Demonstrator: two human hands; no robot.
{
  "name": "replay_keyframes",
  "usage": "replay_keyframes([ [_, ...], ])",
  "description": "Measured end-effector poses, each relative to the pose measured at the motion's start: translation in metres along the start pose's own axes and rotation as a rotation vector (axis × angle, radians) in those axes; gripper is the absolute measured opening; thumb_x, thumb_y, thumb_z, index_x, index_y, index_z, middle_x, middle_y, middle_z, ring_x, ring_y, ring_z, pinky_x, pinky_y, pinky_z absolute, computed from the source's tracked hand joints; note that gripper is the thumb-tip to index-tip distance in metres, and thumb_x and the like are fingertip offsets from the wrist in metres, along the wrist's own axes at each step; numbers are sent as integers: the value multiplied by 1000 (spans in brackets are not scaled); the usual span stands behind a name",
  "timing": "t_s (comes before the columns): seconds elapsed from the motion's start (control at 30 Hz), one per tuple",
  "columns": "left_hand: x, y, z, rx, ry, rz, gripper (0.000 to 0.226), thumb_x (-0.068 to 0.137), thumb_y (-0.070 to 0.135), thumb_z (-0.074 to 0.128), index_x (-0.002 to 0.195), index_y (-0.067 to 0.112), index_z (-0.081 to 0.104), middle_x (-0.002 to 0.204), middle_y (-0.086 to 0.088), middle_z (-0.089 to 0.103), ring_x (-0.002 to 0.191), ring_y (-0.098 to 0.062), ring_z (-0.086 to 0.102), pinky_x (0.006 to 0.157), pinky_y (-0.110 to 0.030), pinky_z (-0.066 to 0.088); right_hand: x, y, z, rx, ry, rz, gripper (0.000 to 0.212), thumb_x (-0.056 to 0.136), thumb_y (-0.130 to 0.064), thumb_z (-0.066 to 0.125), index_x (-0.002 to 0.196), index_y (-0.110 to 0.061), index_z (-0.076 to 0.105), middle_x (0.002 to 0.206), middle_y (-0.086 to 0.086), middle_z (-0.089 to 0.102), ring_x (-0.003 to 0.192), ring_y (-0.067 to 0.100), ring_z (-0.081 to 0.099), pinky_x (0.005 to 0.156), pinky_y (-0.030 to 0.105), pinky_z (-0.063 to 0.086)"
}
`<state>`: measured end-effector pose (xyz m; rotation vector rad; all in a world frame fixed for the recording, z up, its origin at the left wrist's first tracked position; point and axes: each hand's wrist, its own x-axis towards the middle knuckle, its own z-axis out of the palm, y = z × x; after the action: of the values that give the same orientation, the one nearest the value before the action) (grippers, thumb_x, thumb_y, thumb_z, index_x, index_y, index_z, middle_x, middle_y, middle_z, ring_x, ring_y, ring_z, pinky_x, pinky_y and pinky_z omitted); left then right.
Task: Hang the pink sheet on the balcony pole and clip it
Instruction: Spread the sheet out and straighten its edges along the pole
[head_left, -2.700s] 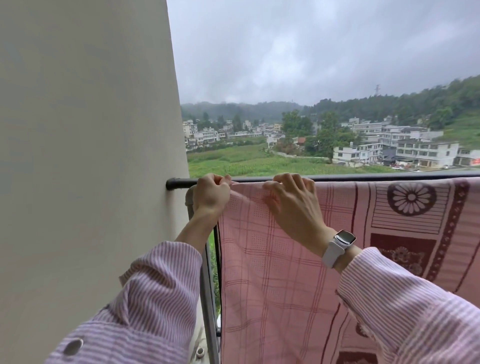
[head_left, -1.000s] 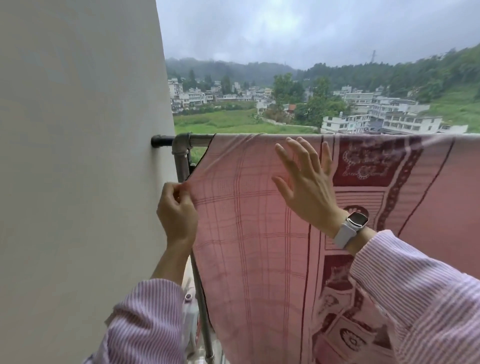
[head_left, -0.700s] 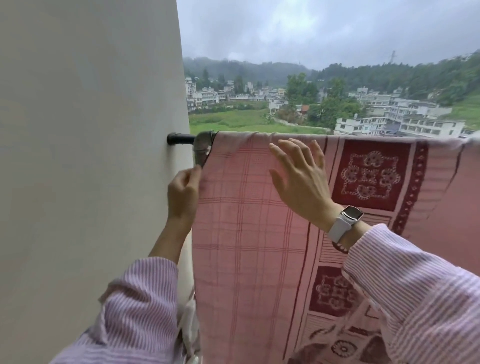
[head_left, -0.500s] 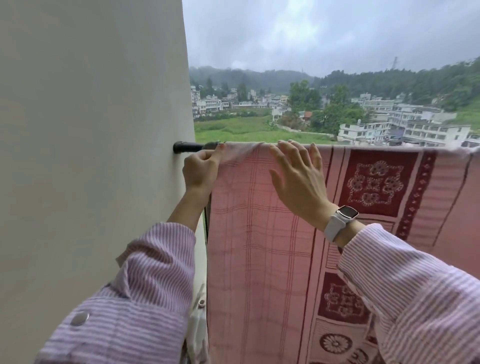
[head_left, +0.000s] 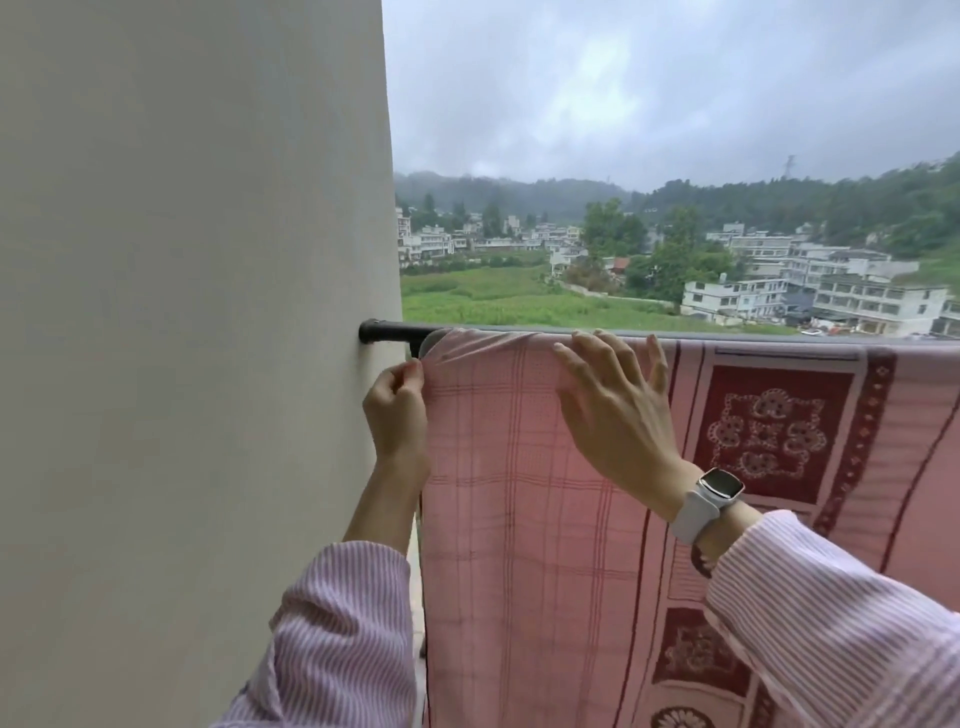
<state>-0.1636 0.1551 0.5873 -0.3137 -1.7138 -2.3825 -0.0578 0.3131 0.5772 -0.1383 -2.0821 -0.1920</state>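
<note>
The pink sheet (head_left: 519, 493) drapes over the balcony pole (head_left: 395, 328). The left hand (head_left: 397, 415) pinches its left edge near the wall (head_left: 182, 312), tensioning it. The right hand (head_left: 618, 410) rests flat, fingers straight, apparently smoothing the fabric. No clip is visible.

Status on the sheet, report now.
Left hand pinches pink sheet edge. Right hand flat on it. Sheet draped over pole; no clip visible.
</note>
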Motion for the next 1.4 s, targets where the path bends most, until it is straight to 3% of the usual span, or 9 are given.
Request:
replay_keyframes([
  [0.23,42,57,24,550,-290,71,27,74,34,71,74,8,63,63,-1,54,58,-15,48,47,-20,37,10,5,3,23,41,25,30,88,-23,40,115,-19,53,112,4,58,108,20,48,107,58,18],
  [0.33,48,60,29,669,-288,160,19,73,26,72,74,8,65,78,-8,65,74,-22,59,70,-26,48,12,3,6,28,50,34,30,87,-22,39,113,-18,53,109,3,59,104,21,53,106,59,19],
  [0.4,49,58,30,663,-248,253,12,74,21,71,74,13,62,81,-8,66,82,-24,61,80,-33,49,14,3,7,25,52,39,31,86,-21,38,112,-16,54,108,4,59,102,22,54,105,59,20],
  [0.7,49,30,17,312,69,440,6,81,11,63,81,13,57,75,-5,63,70,-24,61,74,-33,49,19,2,8,8,74,-14,28,87,-20,43,114,-19,53,110,2,59,104,21,53,106,58,21],
  [0.83,29,6,7,224,184,433,7,83,11,61,81,13,55,81,-6,63,72,-19,56,69,-24,43,4,14,5,-6,96,-14,29,86,-17,47,114,-17,54,115,4,58,114,20,45,108,59,16],
  [1.0,12,-15,0,169,260,395,8,83,13,61,89,9,57,79,-4,61,71,-18,55,74,-34,47,-29,32,-1,-67,95,-76,37,84,-16,50,120,-17,50,129,8,52,128,24,35,109,61,13],
  [1.17,-16,-38,-6,137,-41,243,18,85,26,60,100,17,54,75,15,58,63,6,58,62,-14,48,-62,46,-3,-118,-12,-70,44,85,-24,49,128,-18,45,136,11,46,132,27,31,110,61,11],
  [1.3,-43,-96,-26,398,-250,105,17,83,29,61,81,13,56,69,7,54,61,-9,50,53,-18,41,-137,39,14,-192,-267,-87,52,85,-41,40,133,-20,38,141,10,42,134,28,30,106,65,18],
  [1.4,-60,-141,-46,483,-243,65,39,79,34,56,60,2,46,58,-4,42,53,-14,32,49,-27,27,-193,38,27,-225,-415,-51,60,82,-42,47,135,-20,33,142,13,40,134,28,24,104,66,16],
])
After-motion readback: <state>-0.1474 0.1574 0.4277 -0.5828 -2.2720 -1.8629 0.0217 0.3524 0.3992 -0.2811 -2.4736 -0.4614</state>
